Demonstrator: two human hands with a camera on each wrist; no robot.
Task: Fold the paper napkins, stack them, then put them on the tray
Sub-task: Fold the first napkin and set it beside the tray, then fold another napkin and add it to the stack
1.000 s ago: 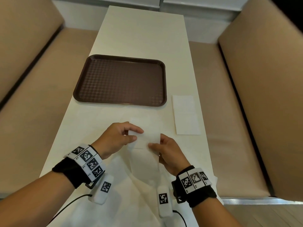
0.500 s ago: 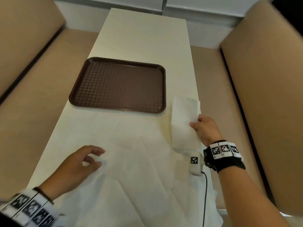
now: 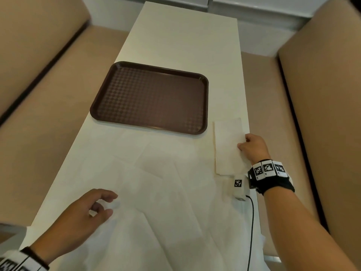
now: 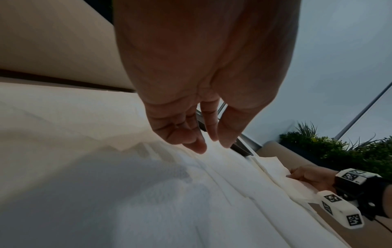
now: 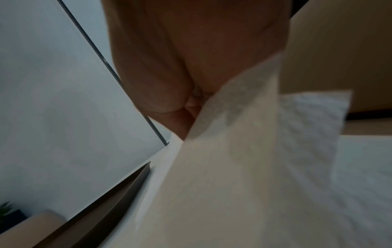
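A dark brown tray [image 3: 204,106] lies across the middle of the table. Right of it, a folded white napkin [image 3: 226,145] lies on another one near the table's right edge. My right hand [image 3: 243,142] pinches the top napkin's right edge; in the right wrist view the folded napkin [image 5: 244,120] rises against my fingers. Several unfolded napkins [image 3: 156,192] overlap across the near table. My left hand [image 3: 109,204] hovers just over them at the near left, fingers loosely curled and holding nothing; its fingertips [image 4: 197,146] stay slightly above the paper [image 4: 148,184].
Tan bench seats [image 3: 29,133] run along both sides of the narrow cream table [image 3: 181,42]. The right edge of the table [image 3: 248,122] is close to the folded napkins. A cable [image 3: 252,222] trails from my right wrist over the napkins.
Both hands were folding a napkin in front of me. My right hand carried it right and laid it on the folded one; my left hand let go and dropped to the near left.
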